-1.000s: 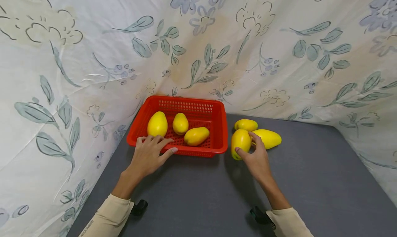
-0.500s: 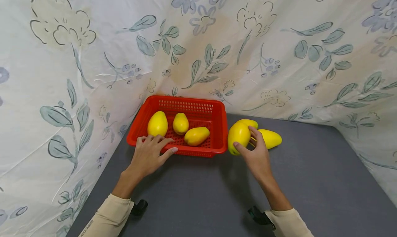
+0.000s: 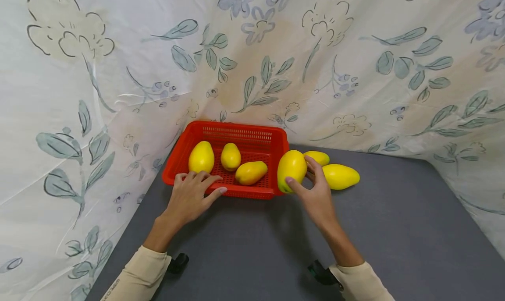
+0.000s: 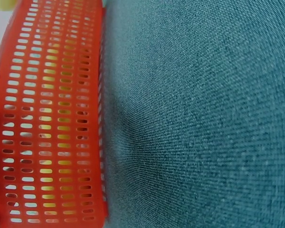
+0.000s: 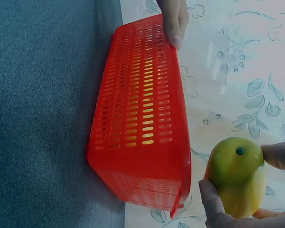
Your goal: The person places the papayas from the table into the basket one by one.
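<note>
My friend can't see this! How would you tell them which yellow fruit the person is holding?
On the dark gray table, find the red plastic basket with slotted walls, then look at its right end. There, a right hand grips a smooth, oval, yellow fruit with a small green stem nub. Only this fruit is held; the other yellow fruits lie in the basket or on the table.

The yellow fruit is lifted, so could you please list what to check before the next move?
1. Grip: ok, the right hand pinches the yellow fruit.
2. Grip firmness: cannot tell.
3. Support: ok, the left hand holds the red basket at its near rim.
4. Clearance: ok, a gap separates fruit and rim in the right wrist view.
5. Room: ok, the basket's back right part shows bare.
6. Position: not ok, the fruit appears at the basket's right edge.
</note>
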Demonstrator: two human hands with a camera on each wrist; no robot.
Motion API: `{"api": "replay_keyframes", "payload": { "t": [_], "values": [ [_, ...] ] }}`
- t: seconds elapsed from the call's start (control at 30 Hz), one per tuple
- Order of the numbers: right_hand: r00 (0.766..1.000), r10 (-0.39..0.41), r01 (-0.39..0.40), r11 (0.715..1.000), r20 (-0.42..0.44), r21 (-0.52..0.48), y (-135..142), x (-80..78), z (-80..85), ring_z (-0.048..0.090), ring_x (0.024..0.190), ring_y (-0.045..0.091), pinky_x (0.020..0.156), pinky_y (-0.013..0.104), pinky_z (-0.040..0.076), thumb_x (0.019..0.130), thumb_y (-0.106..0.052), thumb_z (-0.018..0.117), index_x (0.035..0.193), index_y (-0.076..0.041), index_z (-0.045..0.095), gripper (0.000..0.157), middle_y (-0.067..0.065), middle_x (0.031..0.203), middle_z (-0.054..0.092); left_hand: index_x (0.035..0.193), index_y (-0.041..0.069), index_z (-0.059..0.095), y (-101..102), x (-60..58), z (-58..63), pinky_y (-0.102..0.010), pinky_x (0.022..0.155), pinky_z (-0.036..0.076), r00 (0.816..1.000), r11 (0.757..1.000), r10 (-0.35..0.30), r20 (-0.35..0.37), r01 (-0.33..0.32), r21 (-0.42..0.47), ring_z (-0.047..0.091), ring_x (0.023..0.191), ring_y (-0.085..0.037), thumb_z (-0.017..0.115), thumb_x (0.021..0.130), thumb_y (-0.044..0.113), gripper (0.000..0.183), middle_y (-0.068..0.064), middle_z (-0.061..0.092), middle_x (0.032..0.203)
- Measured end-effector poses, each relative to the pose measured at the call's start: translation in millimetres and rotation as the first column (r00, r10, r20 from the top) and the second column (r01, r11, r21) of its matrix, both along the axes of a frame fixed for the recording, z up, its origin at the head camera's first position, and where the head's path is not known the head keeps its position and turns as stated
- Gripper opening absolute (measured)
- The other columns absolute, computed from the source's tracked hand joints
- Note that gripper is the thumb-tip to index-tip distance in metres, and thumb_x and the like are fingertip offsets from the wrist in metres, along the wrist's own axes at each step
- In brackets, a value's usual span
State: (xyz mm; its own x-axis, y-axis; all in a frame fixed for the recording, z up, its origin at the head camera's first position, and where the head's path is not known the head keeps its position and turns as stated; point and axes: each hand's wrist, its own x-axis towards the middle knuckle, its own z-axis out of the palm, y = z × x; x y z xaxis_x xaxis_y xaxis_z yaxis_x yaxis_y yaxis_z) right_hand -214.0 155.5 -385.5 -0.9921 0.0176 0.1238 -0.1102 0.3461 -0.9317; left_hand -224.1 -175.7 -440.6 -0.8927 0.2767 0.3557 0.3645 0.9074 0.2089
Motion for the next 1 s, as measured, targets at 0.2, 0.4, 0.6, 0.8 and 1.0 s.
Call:
{"api": "replay_keyframes", "payload": {
  "t": [0.2, 0.4, 0.6, 0.8, 1.0],
  "values": [
    [1.0, 0.003, -0.003, 1.0, -0.004, -0.007, -4.5, 2.6, -0.4, 0.041, 0.152, 0.026, 0.117, 0.059, 0.042, 0.099, -0.039, 0.075, 0.167, -0.023, 0.028, 0.084, 0.009, 0.165, 0.04, 0.135, 0.023, 0.072, -1.5, 1.4, -0.9, -0.061, 0.099, 0.038, 1.0, 1.0, -0.004, -0.013, 0.004, -0.007, 0.061, 0.112, -0.038, 0.063, 0.099, 0.057, 0.05, -0.011, 0.069, 0.125],
    [0.999, -0.029, 0.03, 0.999, -0.019, 0.021, -5.1, 6.5, -5.0, 0.042, 0.151, 0.027, 0.113, 0.058, 0.046, 0.099, -0.036, 0.075, 0.166, -0.02, 0.031, 0.081, 0.01, 0.165, 0.04, 0.135, 0.022, 0.072, -2.7, 3.1, -2.4, -0.061, 0.099, 0.038, 1.0, 1.0, -0.012, -0.02, 0.012, -0.006, 0.061, 0.112, -0.038, 0.063, 0.099, 0.057, 0.05, -0.011, 0.069, 0.126],
    [0.999, -0.038, 0.038, 0.999, -0.013, 0.009, -0.6, 9.2, -10.5, 0.043, 0.151, 0.026, 0.117, 0.059, 0.043, 0.099, -0.035, 0.076, 0.164, -0.02, 0.034, 0.079, 0.007, 0.164, 0.042, 0.134, 0.021, 0.073, -5.2, 4.1, -2.7, -0.061, 0.099, 0.038, 0.999, 1.0, -0.022, -0.026, 0.021, -0.005, 0.062, 0.112, -0.038, 0.064, 0.099, 0.055, 0.049, -0.012, 0.069, 0.126],
    [0.999, -0.051, 0.051, 0.999, -0.001, 0.008, 2.1, 11.6, -13.6, 0.044, 0.15, 0.025, 0.117, 0.058, 0.043, 0.099, -0.037, 0.076, 0.164, -0.02, 0.035, 0.079, 0.006, 0.164, 0.042, 0.134, 0.021, 0.073, -7.8, 4.4, -1.6, -0.062, 0.099, 0.038, 0.999, 1.0, -0.026, -0.022, 0.026, -0.005, 0.061, 0.112, -0.039, 0.064, 0.099, 0.056, 0.05, -0.012, 0.069, 0.126],
    [0.998, -0.067, 0.067, 0.998, 0.012, 0.016, 5.1, 14.3, -15.7, 0.044, 0.15, 0.027, 0.116, 0.059, 0.044, 0.099, -0.04, 0.076, 0.164, -0.021, 0.035, 0.08, 0.006, 0.165, 0.042, 0.134, 0.022, 0.073, -9.6, 4.8, -0.3, -0.061, 0.099, 0.038, 0.999, 0.999, -0.032, -0.015, 0.032, 0.001, 0.062, 0.112, -0.038, 0.064, 0.099, 0.057, 0.05, -0.012, 0.07, 0.126]
  ]
}}
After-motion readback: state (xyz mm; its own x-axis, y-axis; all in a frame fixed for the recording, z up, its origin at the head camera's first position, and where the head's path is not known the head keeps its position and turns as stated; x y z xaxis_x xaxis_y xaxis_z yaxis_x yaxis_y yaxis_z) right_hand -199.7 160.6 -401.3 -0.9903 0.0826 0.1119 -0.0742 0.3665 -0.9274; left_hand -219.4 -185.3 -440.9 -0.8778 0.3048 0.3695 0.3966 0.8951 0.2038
